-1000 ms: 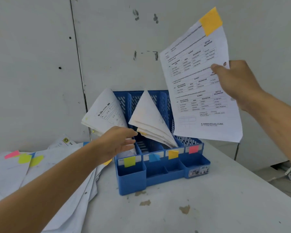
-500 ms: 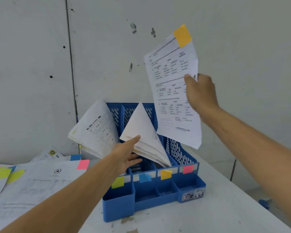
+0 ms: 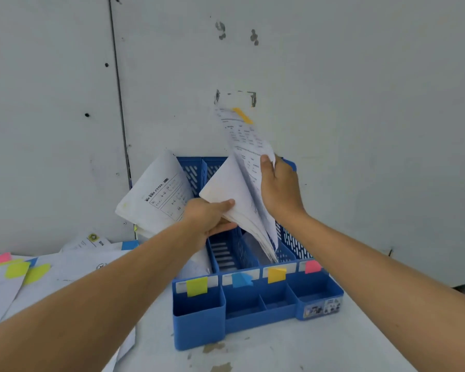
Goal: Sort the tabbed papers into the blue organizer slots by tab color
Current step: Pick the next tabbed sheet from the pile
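Observation:
The blue organizer [image 3: 255, 315] stands against the wall, its slots labelled green, blue, orange and pink. My right hand [image 3: 278, 187] grips a printed sheet with an orange tab [image 3: 242, 115], its lower part down in the orange-labelled slot beside the stack there. My left hand [image 3: 208, 217] holds that leaning stack of white papers [image 3: 226, 189] by its lower edge, thumb on top. Another sheaf of papers [image 3: 156, 197] leans out of the green-labelled slot on the left.
Loose tabbed papers [image 3: 38, 272] with pink, green and blue tabs lie spread on the white table to the left. The grey wall [image 3: 360, 103] rises right behind the organizer. The table's right edge [image 3: 381, 312] is near.
My right hand has brought the orange-tabbed sheet down from high in the air into the orange-labelled slot. My left hand has moved from the left sheaf and taken hold of the middle stack.

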